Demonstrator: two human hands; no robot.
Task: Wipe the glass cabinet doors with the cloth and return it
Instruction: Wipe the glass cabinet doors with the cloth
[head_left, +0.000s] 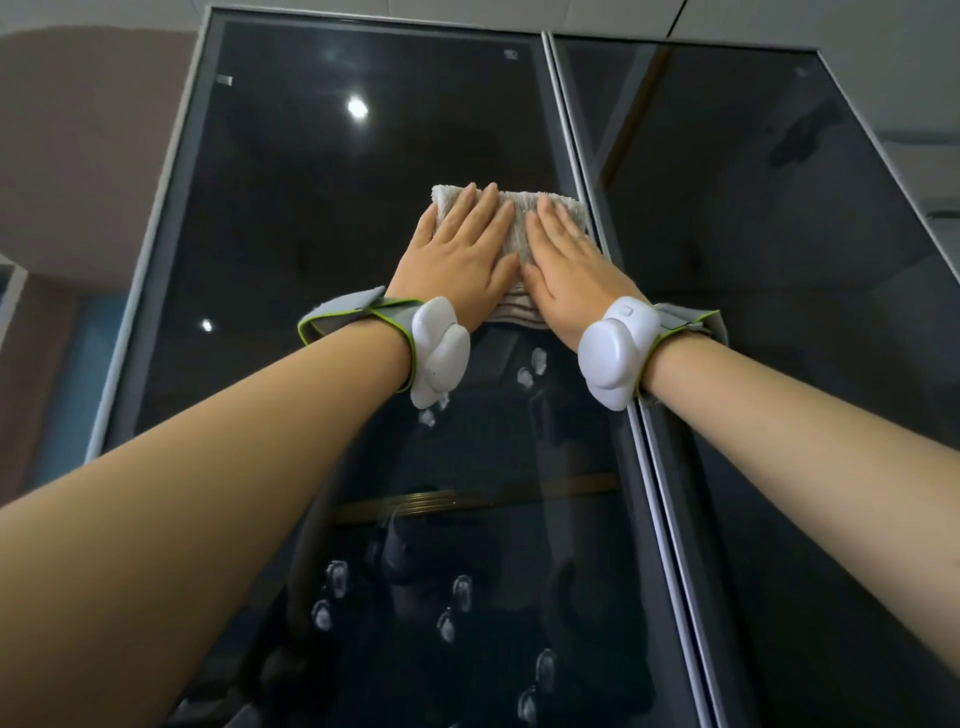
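Observation:
A folded grey-beige cloth (519, 231) lies flat against the dark glass of the left cabinet door (322, 218), high up near its right edge. My left hand (457, 254) presses on the cloth's left half with fingers together and flat. Beside it, my right hand (569, 265) presses on the right half in the same way. Both arms reach up and forward. Several white fingerprint smudges (535, 366) mark the glass below the cloth, with more smudges (452, 608) near the bottom of the view.
The right glass door (779, 260) adjoins the left one at a pale metal frame strip (587, 197). A beige wall (83, 156) stands to the left. White sensor units are strapped to both wrists.

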